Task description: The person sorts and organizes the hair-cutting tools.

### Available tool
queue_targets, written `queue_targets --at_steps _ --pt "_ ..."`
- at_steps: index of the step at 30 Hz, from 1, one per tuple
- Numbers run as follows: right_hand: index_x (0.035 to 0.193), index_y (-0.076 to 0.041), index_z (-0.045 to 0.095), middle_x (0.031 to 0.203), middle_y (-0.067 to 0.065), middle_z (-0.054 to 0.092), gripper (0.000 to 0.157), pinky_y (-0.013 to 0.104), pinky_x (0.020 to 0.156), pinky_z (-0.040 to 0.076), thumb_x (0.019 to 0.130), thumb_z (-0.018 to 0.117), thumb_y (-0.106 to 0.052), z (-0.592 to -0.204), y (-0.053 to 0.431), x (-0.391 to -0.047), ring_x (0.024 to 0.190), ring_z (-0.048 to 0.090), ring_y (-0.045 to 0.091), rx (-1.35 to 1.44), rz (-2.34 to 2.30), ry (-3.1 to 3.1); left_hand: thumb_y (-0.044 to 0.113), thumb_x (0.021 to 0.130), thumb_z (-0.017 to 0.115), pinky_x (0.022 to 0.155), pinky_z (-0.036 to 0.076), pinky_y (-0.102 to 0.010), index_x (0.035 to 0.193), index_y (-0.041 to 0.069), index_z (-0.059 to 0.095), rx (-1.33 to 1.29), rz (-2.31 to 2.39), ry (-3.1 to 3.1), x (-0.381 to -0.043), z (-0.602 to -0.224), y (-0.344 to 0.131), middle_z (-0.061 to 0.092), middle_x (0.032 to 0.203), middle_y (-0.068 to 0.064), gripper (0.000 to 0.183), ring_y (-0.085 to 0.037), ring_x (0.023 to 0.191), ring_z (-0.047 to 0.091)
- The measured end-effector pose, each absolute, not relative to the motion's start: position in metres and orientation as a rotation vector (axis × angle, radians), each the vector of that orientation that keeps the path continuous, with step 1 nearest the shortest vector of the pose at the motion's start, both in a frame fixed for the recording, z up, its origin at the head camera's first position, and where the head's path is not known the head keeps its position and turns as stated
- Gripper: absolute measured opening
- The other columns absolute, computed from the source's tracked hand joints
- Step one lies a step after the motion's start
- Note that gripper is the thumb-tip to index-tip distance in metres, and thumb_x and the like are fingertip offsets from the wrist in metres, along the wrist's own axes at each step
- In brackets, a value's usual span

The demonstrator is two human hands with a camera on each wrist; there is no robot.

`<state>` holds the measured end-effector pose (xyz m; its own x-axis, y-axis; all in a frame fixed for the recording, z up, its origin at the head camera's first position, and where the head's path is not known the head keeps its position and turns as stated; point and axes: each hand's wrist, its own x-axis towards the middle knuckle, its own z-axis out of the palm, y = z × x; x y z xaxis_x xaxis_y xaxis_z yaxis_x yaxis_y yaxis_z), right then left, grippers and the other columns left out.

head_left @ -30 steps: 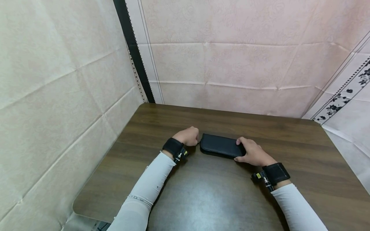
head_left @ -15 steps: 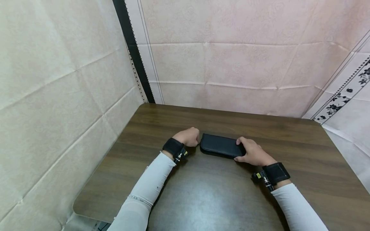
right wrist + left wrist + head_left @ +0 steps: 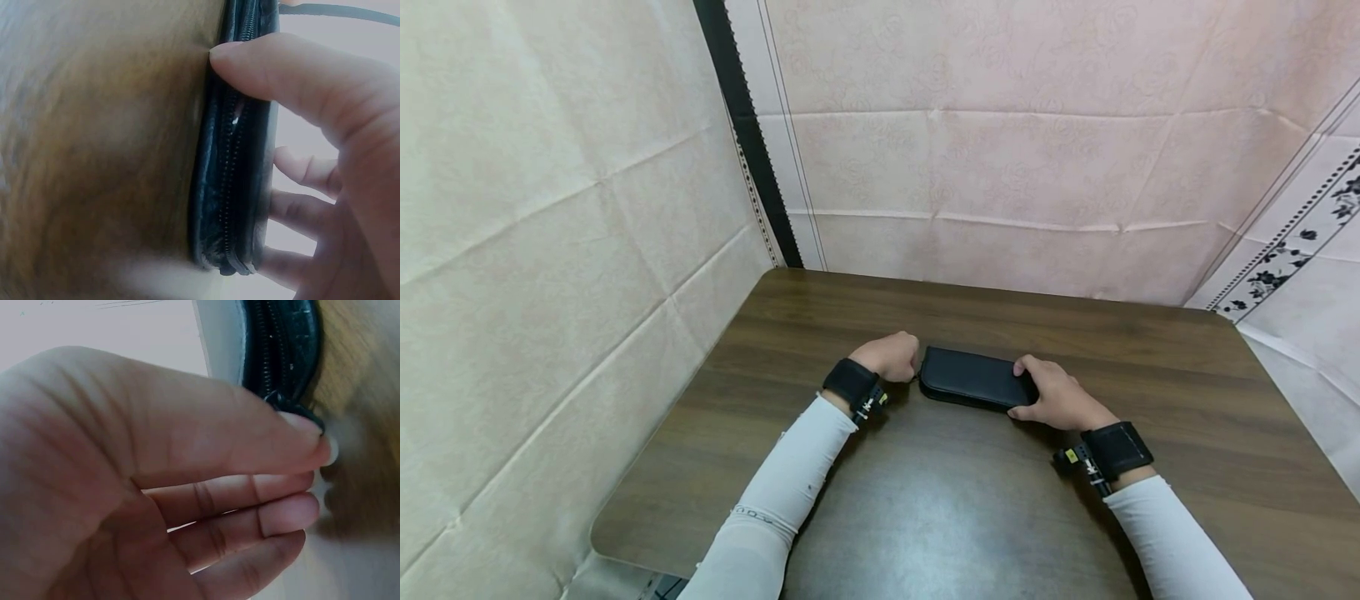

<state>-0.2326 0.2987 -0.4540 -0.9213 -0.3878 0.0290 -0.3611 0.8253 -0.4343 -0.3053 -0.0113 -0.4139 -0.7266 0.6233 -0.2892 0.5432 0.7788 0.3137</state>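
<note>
A black zip-around wallet (image 3: 973,378) lies flat on the wooden table, its long side running left to right. At its left end, my left hand (image 3: 887,357) pinches the zipper pull (image 3: 300,412) between thumb and index finger. The other fingers of that hand curl loosely below, as the left wrist view shows. My right hand (image 3: 1054,393) grips the wallet's right end, thumb on the near edge and fingers along the far side. Zipper teeth (image 3: 228,169) run along the wallet's edge in the right wrist view, under the thumb.
The brown wooden table (image 3: 1000,500) has rounded corners. Pale patterned cloth hangs behind it (image 3: 1000,167) and along its left side. Black straps with small cameras circle both wrists, below them white sleeves (image 3: 775,500).
My left hand has shifted very slightly to the right, still pinching the zipper pull. The wallet and my right hand stay in place.
</note>
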Motion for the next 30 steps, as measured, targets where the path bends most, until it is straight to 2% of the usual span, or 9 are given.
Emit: queue_targets --at_steps 11,30 --pt "0.119 -0.015 0.048 0.119 0.011 0.058 0.063 0.048 0.083 0.046 0.073 0.082 -0.041 -0.4535 0.2997 -0.2323 0.107 0.051 0.026 -0.611 -0.67 2.951 -0.005 0.084 0.049 0.041 0.018 -0.023 0.045 0.017 0.033 0.903 0.283 2.596 -0.3027 -0.4129 -0.0076 0.02 0.047 0.007 0.048 -0.009 0.043 0.016" --pt "0.119 -0.015 0.049 0.121 0.012 0.059 0.062 0.05 0.085 0.044 0.073 0.082 -0.041 -0.4531 0.2983 -0.2324 0.111 0.049 0.03 -0.608 -0.681 2.944 -0.005 0.085 0.047 0.042 0.018 -0.022 0.044 0.018 0.032 0.907 0.248 2.567 -0.2954 -0.4057 -0.0056 0.021 0.046 0.007 0.049 -0.009 0.042 0.016"
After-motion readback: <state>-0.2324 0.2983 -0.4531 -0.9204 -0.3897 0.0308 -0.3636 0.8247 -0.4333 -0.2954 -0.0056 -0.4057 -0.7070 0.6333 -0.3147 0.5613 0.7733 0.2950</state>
